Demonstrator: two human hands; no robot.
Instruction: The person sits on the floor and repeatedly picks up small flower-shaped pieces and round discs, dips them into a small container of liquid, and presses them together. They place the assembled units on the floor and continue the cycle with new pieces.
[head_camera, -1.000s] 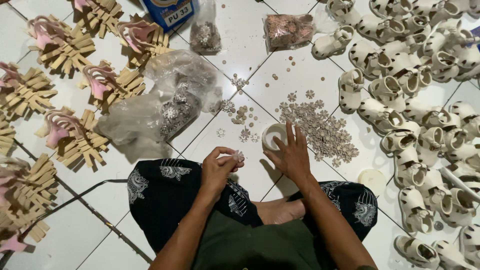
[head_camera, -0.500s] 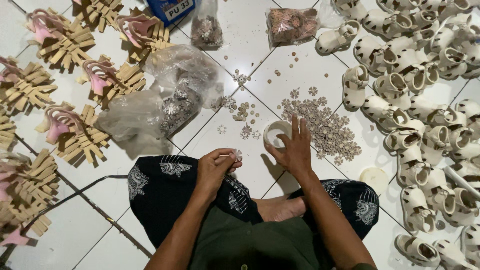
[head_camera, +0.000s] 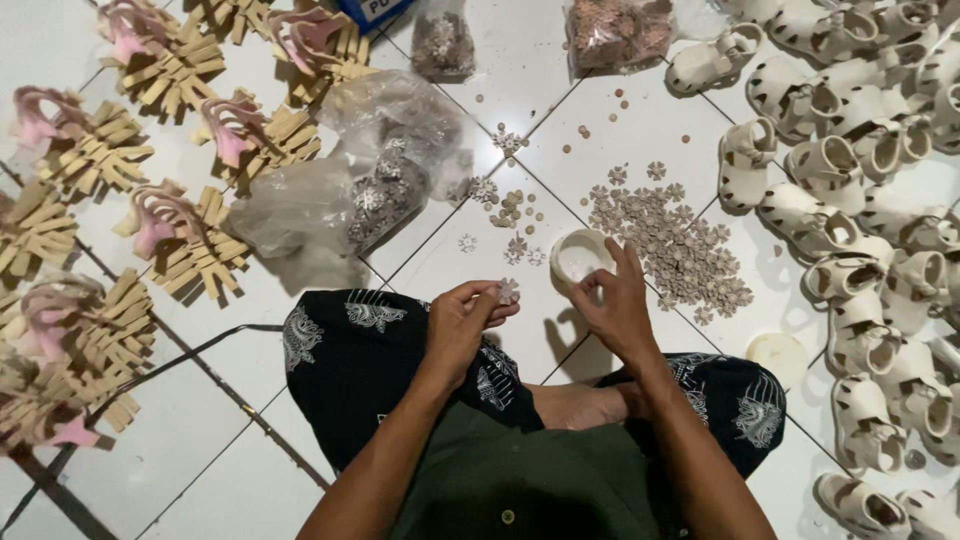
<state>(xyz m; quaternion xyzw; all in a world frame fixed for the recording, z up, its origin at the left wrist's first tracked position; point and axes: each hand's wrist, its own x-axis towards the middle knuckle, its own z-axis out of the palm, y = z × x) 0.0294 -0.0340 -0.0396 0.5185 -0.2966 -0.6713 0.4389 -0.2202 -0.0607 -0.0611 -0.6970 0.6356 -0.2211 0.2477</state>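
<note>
I sit cross-legged on a white tiled floor. My left hand (head_camera: 468, 322) pinches a small silver flower-shaped ornament (head_camera: 508, 291) between its fingertips, held over my knee. My right hand (head_camera: 618, 303) hovers with fingers spread beside a small round white pot (head_camera: 579, 257); whether it touches the pot I cannot tell. A pile of small flat beige flower pieces (head_camera: 672, 240) lies on the tiles just right of the pot. A few loose silver flowers (head_camera: 516, 248) lie in front of it.
Many cream child sandals (head_camera: 848, 210) crowd the right side. Tan strap bundles with pink shoe forms (head_camera: 190, 240) fill the left. Clear plastic bags of ornaments (head_camera: 360, 185) lie ahead, two more bags (head_camera: 615, 30) farther off. A white round lid (head_camera: 777, 352) lies at the right knee.
My right hand has lifted slightly off the tiles toward the pot's right side. My left hand stays over the knee with the ornament. The view has shifted a little.
</note>
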